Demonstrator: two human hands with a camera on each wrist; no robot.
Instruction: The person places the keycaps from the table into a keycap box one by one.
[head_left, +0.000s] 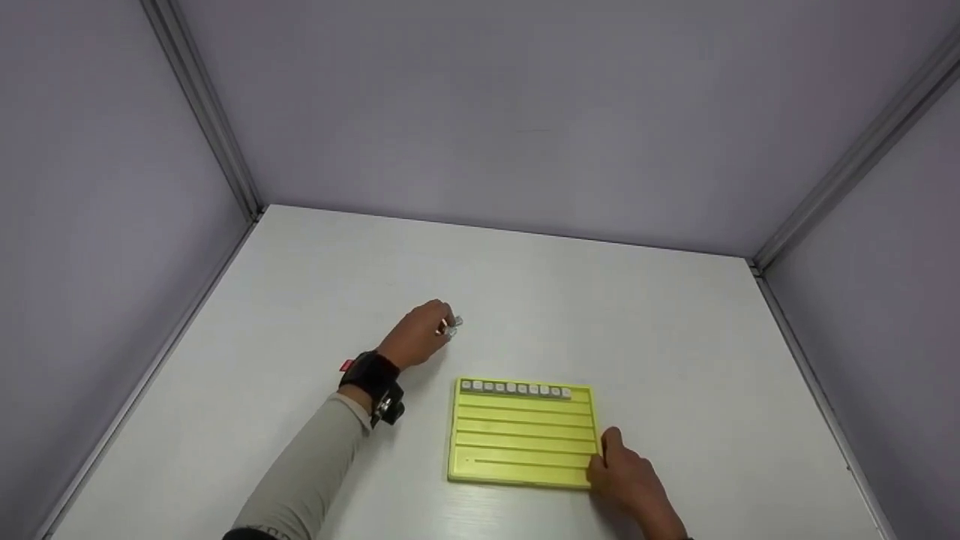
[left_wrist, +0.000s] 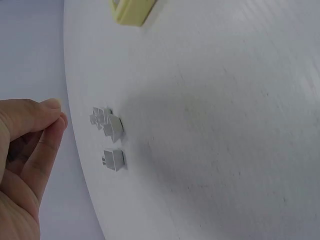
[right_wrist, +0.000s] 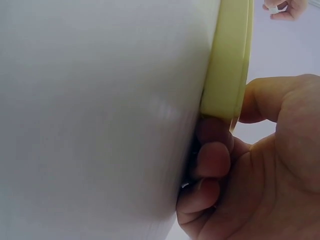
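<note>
text: none legible | small keycaps [head_left: 515, 388]: markings too small to read

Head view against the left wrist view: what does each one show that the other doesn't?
Only the head view shows the whole yellow tray with a row of small grey keycaps in its top groove, and the right hand holding the tray's near right corner.

Only the left wrist view shows the loose keycaps lying apart on the white table, three clustered and one alone, with the left hand's fingertips pinched together beside them.

Both show the left hand, the table and part of the tray.
</note>
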